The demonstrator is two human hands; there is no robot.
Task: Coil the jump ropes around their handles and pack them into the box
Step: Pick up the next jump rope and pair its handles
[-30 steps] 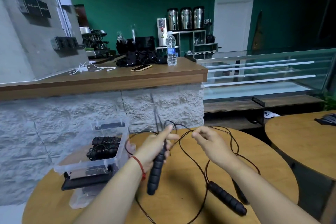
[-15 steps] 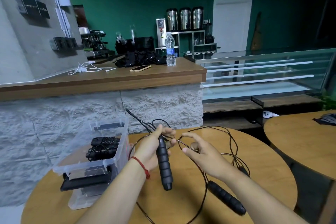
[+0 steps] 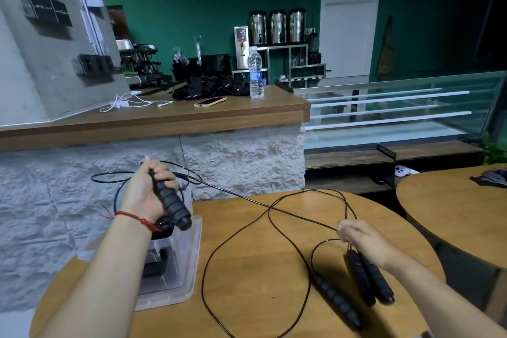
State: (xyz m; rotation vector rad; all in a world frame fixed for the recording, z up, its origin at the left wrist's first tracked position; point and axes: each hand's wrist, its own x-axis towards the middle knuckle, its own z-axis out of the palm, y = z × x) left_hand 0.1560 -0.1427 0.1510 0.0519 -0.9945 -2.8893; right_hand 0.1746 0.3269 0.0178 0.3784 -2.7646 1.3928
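My left hand [image 3: 146, 191] grips a black ribbed jump-rope handle [image 3: 171, 202], raised above the clear plastic box [image 3: 175, 280] at the table's left. A thin black cord [image 3: 247, 197] runs taut from that handle across to my right hand [image 3: 362, 241], which pinches the cord low over the round wooden table [image 3: 247, 269]. Two black handles [image 3: 370, 280] lie side by side just under my right hand, and a third handle [image 3: 336, 302] lies to their left. Loose cord loops spread over the table. My left forearm hides most of the box's contents.
A white stone counter wall [image 3: 233, 162] with a wooden top rises just behind the table. A second round table [image 3: 461, 208] stands at the right. On the counter are a water bottle [image 3: 255, 75], a phone [image 3: 210, 101] and white cables.
My hands have pulled apart: the left hand carried its handle up and left over the box, the right hand slid down and right along the cord, drawing it taut.
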